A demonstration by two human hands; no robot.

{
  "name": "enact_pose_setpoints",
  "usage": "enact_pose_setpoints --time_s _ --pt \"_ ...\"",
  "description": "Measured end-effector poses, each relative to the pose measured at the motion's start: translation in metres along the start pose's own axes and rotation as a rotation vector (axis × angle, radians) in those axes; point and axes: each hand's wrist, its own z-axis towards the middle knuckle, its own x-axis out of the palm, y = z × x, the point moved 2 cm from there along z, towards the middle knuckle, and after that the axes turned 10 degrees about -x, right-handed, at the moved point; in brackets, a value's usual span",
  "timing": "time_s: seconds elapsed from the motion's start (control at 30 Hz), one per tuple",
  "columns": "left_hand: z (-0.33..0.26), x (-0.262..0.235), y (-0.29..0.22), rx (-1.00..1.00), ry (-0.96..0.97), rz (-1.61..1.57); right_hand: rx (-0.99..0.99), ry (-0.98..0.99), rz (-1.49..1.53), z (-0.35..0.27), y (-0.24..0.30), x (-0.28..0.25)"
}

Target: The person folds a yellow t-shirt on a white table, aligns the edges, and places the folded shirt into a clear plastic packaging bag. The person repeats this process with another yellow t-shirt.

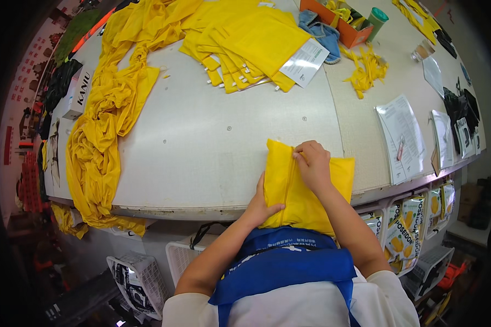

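Observation:
A flat yellow fabric pouch [311,210] with a zipper down it lies at the table's front edge, close against my blue apron. My left hand [263,206] grips the pouch's lower left side, with the thumb on top and the fingers mostly hidden at the edge. At the top end of the zipper, my right hand [313,162] is closed in a pinch; a zipper pull between the fingertips is too small to make out. Further back lies a fanned stack of similar yellow pouches [251,41], with a white printed sheet [304,62] at its right corner.
Bunched yellow fabric [101,125] runs along the table's left side and hangs over the front. An orange box [346,27], a green roll [377,22] and yellow strips [367,71] are at the back right. Papers [401,136] lie right. White baskets [139,283] stand below.

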Motion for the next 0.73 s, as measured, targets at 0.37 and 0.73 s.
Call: enact_pose_setpoints --time_s 0.37,0.73 --pt "-0.013 0.014 -0.084 0.032 0.348 -0.121 0.285 0.047 0.168 -0.083 0.055 -0.073" --pt "-0.059 0.17 -0.151 0.344 1.394 0.395 0.394 -1.11 1.085 -0.302 0.062 -0.229"
